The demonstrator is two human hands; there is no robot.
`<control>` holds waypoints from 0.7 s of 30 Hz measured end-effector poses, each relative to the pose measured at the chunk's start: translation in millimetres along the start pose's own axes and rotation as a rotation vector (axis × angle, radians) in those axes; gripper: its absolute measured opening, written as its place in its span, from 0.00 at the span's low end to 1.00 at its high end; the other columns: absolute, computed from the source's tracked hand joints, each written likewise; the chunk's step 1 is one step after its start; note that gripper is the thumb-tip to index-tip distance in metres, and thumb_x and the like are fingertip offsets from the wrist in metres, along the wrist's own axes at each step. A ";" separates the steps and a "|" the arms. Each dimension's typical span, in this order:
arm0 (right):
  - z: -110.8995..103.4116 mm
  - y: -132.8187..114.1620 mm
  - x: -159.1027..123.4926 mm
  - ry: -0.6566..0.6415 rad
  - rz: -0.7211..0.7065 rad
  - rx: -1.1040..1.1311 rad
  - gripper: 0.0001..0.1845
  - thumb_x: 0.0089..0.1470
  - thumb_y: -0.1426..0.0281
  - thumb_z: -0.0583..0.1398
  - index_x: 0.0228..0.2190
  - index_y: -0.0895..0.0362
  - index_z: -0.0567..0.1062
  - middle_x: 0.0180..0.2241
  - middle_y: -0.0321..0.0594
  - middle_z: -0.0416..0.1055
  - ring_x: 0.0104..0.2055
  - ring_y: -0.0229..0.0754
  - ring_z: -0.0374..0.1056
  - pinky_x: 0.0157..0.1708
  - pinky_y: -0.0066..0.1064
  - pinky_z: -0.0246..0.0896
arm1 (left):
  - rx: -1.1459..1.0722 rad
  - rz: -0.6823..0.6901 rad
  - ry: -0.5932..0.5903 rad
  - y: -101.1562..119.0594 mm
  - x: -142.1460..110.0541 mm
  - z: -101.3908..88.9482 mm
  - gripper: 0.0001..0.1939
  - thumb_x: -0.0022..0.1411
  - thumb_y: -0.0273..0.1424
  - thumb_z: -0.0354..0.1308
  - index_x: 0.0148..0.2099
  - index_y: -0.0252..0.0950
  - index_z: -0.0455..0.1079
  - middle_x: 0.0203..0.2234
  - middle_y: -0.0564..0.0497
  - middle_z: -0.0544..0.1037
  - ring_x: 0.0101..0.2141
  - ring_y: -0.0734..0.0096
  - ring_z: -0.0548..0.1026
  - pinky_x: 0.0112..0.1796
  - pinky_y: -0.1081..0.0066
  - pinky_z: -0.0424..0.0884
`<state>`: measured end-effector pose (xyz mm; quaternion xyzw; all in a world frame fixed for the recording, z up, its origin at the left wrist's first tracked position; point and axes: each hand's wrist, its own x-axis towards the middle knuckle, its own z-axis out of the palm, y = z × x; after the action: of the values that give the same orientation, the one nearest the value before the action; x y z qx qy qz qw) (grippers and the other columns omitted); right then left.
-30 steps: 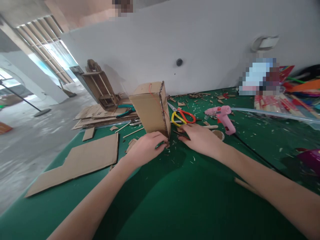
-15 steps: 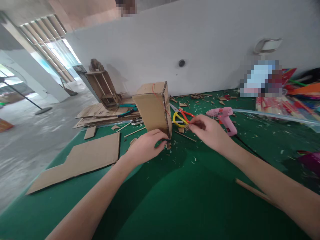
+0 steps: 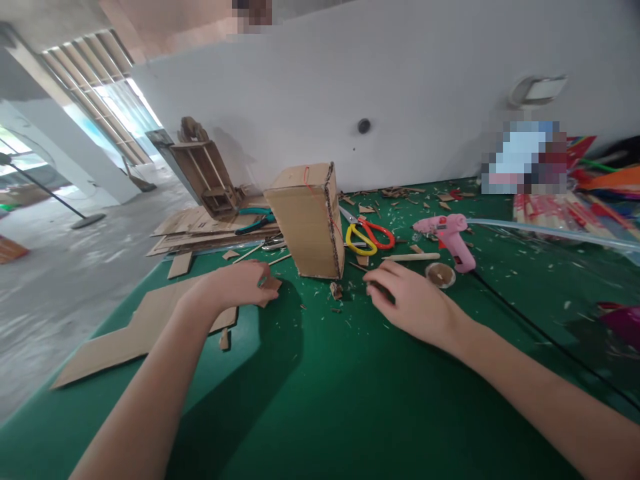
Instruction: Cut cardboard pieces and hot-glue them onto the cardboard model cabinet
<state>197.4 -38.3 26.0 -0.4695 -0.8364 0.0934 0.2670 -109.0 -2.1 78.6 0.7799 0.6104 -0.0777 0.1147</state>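
My left hand (image 3: 240,288) is closed on a small cardboard piece (image 3: 271,293), low over the table beside a larger cut cardboard sheet (image 3: 165,310). A tall cardboard box (image 3: 307,230) with a red string on its top and side stands upright between my hands. My right hand (image 3: 410,293) is low over the table, fingers curled, thumb and fingertips close together. Its fingertips are beside a thin stick (image 3: 357,266), partly hidden by the hand; whether they grip it I cannot make out. Scissors (image 3: 373,237) with yellow and red handles lie just beyond.
A pink glue gun (image 3: 450,237) with a black cord stands at right, near a small round dish (image 3: 441,275) and a pale stick (image 3: 413,257). Teal-handled pliers (image 3: 255,220) lie behind the box at left. Cardboard scraps (image 3: 336,291) litter the green table (image 3: 340,387).
My left hand has moved left from the box's base to the small cardboard piece. My right hand has moved from the scissors' handle down toward me, uncovering the pale stick and round dish.
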 end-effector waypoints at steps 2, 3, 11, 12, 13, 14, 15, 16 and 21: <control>4.0 -2.8 -1.4 -0.082 -0.022 -0.118 0.14 0.60 0.71 0.50 0.41 0.57 0.74 0.41 0.44 0.71 0.35 0.44 0.72 0.36 0.39 0.68 | -0.008 -0.001 -0.080 -6.2 3.1 6.7 0.16 0.50 0.44 0.56 0.35 0.37 0.69 0.27 0.45 0.79 0.27 0.60 0.75 0.26 0.68 0.62; 5.2 -3.4 -1.6 -0.108 -0.016 -0.155 0.14 0.60 0.71 0.50 0.42 0.57 0.74 0.42 0.44 0.71 0.35 0.44 0.72 0.35 0.38 0.68 | -0.005 0.004 -0.093 -8.1 4.3 9.5 0.16 0.49 0.43 0.57 0.36 0.38 0.68 0.27 0.45 0.78 0.26 0.60 0.74 0.25 0.68 0.62; -2.3 -0.1 2.5 -0.129 0.030 -0.360 0.20 0.64 0.70 0.48 0.53 0.62 0.66 0.47 0.50 0.71 0.46 0.50 0.70 0.36 0.37 0.69 | -0.195 0.139 -0.074 20.6 -13.0 -7.6 0.19 0.45 0.37 0.63 0.42 0.39 0.69 0.34 0.48 0.76 0.30 0.63 0.74 0.27 0.70 0.64; -3.1 1.5 2.7 -0.141 0.030 -0.440 0.19 0.63 0.73 0.47 0.51 0.63 0.68 0.46 0.51 0.71 0.47 0.51 0.70 0.36 0.38 0.68 | -0.268 0.203 -0.164 27.6 -17.0 -12.5 0.14 0.48 0.37 0.62 0.38 0.39 0.69 0.34 0.49 0.76 0.32 0.64 0.74 0.30 0.70 0.66; -3.5 3.5 2.7 -0.163 0.030 -0.518 0.18 0.62 0.76 0.47 0.48 0.64 0.70 0.44 0.52 0.72 0.47 0.52 0.69 0.36 0.39 0.68 | -0.363 0.253 -0.241 34.2 -20.4 -16.5 0.11 0.50 0.36 0.61 0.36 0.39 0.68 0.32 0.50 0.76 0.32 0.65 0.74 0.31 0.71 0.67; -3.5 5.5 2.5 -0.187 0.034 -0.582 0.16 0.60 0.78 0.47 0.44 0.64 0.72 0.43 0.53 0.72 0.47 0.54 0.69 0.36 0.39 0.68 | -0.459 0.290 -0.288 40.1 -22.8 -19.3 0.09 0.52 0.36 0.60 0.35 0.39 0.66 0.31 0.52 0.75 0.31 0.67 0.74 0.31 0.71 0.67; -3.2 7.5 2.1 -0.206 0.040 -0.621 0.15 0.59 0.79 0.48 0.41 0.64 0.73 0.43 0.53 0.72 0.47 0.55 0.69 0.35 0.40 0.68 | -0.553 0.331 -0.290 44.9 -24.3 -20.8 0.08 0.54 0.35 0.60 0.34 0.38 0.66 0.29 0.52 0.75 0.31 0.68 0.74 0.30 0.72 0.67; -2.6 9.3 1.7 -0.219 0.045 -0.639 0.14 0.58 0.80 0.49 0.39 0.64 0.73 0.42 0.54 0.72 0.47 0.55 0.69 0.34 0.39 0.68 | -0.636 0.361 -0.248 48.6 -24.9 -21.0 0.07 0.56 0.35 0.59 0.34 0.38 0.65 0.28 0.53 0.74 0.30 0.69 0.73 0.30 0.72 0.67; 0.7 12.6 0.8 -0.221 0.064 -0.647 0.14 0.55 0.83 0.50 0.38 0.64 0.73 0.40 0.53 0.72 0.45 0.51 0.70 0.34 0.36 0.67 | -0.811 0.394 -0.002 50.5 -20.9 -14.4 0.10 0.59 0.37 0.58 0.40 0.36 0.69 0.30 0.51 0.75 0.30 0.71 0.73 0.31 0.72 0.69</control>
<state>205.9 -30.7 20.6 -0.5429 -0.8314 -0.1180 0.0089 -65.4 -29.2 102.2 0.7730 0.4314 0.1905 0.4244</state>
